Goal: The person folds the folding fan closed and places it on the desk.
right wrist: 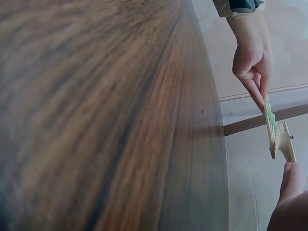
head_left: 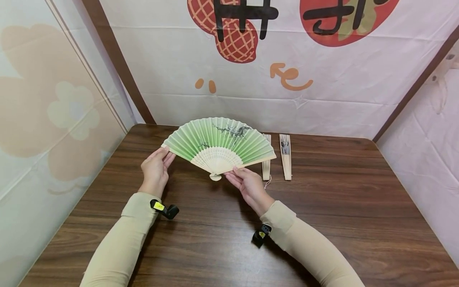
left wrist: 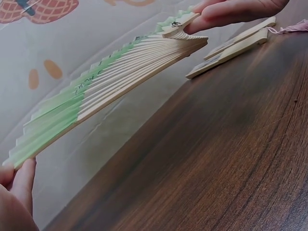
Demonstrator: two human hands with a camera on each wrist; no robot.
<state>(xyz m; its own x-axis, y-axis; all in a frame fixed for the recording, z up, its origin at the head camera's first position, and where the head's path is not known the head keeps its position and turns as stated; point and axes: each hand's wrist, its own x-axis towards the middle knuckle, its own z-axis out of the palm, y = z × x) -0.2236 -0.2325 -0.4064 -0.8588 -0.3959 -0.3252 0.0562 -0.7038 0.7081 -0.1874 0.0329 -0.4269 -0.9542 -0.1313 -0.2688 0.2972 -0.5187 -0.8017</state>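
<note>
A green folding fan (head_left: 218, 139) with pale ribs and a dark branch print is spread wide above the table. My left hand (head_left: 156, 168) pinches its left outer corner between thumb and fingers. On the other side, my right hand (head_left: 250, 187) pinches the right outer rib, not far from the pivot. From the left wrist, the fan (left wrist: 110, 79) appears nearly edge-on, off the tabletop. The right wrist view shows the left hand (right wrist: 254, 62) on one end of it and part of the right hand (right wrist: 291, 192) at the lower right.
Two folded fans lie behind the right hand: one folded fan (head_left: 266, 169) partly covered by the open one, with a pinkish tassel (left wrist: 293, 27), and another folded fan (head_left: 285, 157) to its right. A printed cloth (head_left: 322, 107) hangs behind the brown wooden table (head_left: 344, 207).
</note>
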